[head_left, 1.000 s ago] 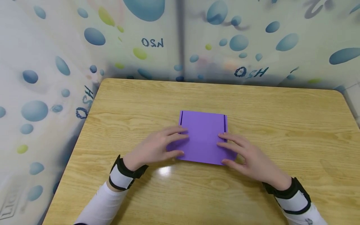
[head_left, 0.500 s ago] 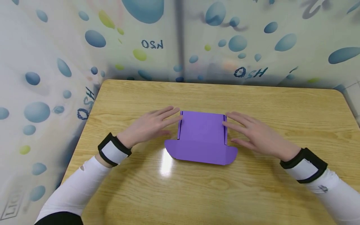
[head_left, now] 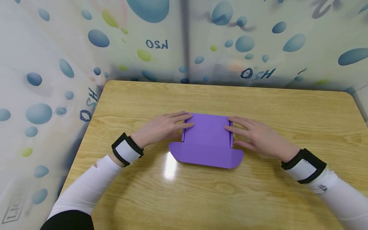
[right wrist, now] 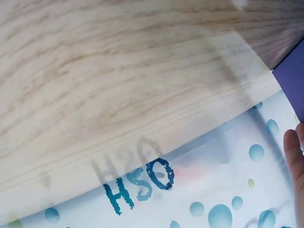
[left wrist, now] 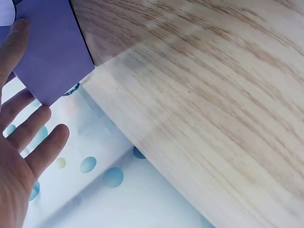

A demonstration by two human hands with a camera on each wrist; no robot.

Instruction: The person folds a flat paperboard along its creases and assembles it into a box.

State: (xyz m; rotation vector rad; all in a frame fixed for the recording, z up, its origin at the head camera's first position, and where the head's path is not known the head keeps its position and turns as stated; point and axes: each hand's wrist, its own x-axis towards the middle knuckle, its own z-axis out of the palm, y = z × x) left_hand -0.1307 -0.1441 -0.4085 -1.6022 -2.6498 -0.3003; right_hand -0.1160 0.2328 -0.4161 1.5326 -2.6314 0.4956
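A purple cardboard box [head_left: 207,131] lies on the wooden table, its wide flap [head_left: 205,155] with rounded ends spread toward the person. My left hand [head_left: 161,128] is at the box's left side, straight fingers reaching over the far left corner and thumb lower beside the wall. On the opposite side my right hand [head_left: 258,135] mirrors it, two fingertips at the top right edge and thumb near the side. In the left wrist view the box's side wall [left wrist: 57,52] shows by the fingers. Only a sliver of the box [right wrist: 292,78] and some fingertips appear in the right wrist view.
The pale wooden table [head_left: 201,198] has rounded far corners. Behind its far edge and along the left hangs a light curtain [head_left: 115,57] with blue and green drops and lettering. A bright reflection lies on the tabletop near the flap's left end.
Both hands have lifted off the flap and moved away from the person to the box's far corners. In the last half second they have closed in onto its edges. The box stays put.
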